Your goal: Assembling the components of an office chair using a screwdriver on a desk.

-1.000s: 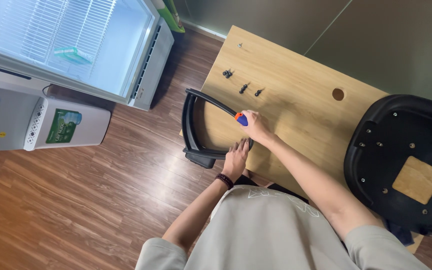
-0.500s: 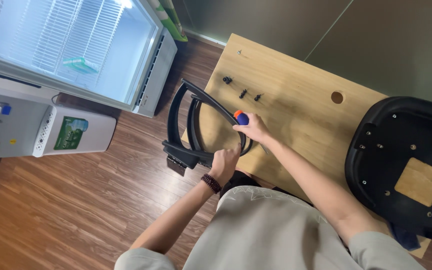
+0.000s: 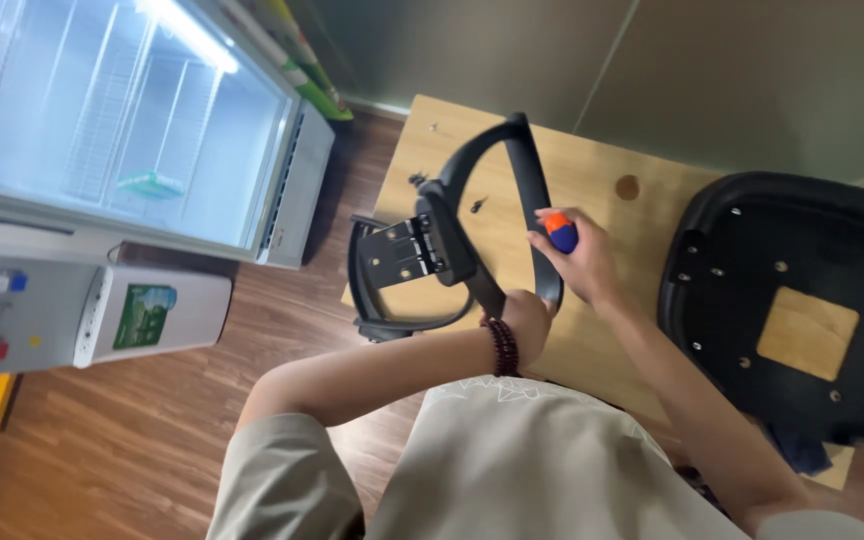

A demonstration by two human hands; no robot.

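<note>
My left hand (image 3: 526, 322), with a dark bead bracelet on its wrist, grips the lower end of a black curved chair armrest (image 3: 518, 160). It holds the armrest raised above the wooden table (image 3: 597, 352), with the armrest's mounting plate (image 3: 399, 256) facing me. My right hand (image 3: 586, 266) hovers just right of the armrest, closed around a screwdriver with an orange and blue handle (image 3: 560, 233). A second black armrest (image 3: 382, 322) lies at the table's left edge. Small dark screws (image 3: 476, 205) rest on the tabletop behind.
An upturned black chair seat (image 3: 752, 250) with a square wooden patch covers the table's right side. A round hole (image 3: 628, 187) is in the tabletop. A glass-door fridge (image 3: 152, 150) and a white water dispenser (image 3: 102, 315) stand to the left on the wood floor.
My left hand has lifted one armrest off the table edge and swung it upright between my hands. The right hand with the screwdriver has stayed over the table.
</note>
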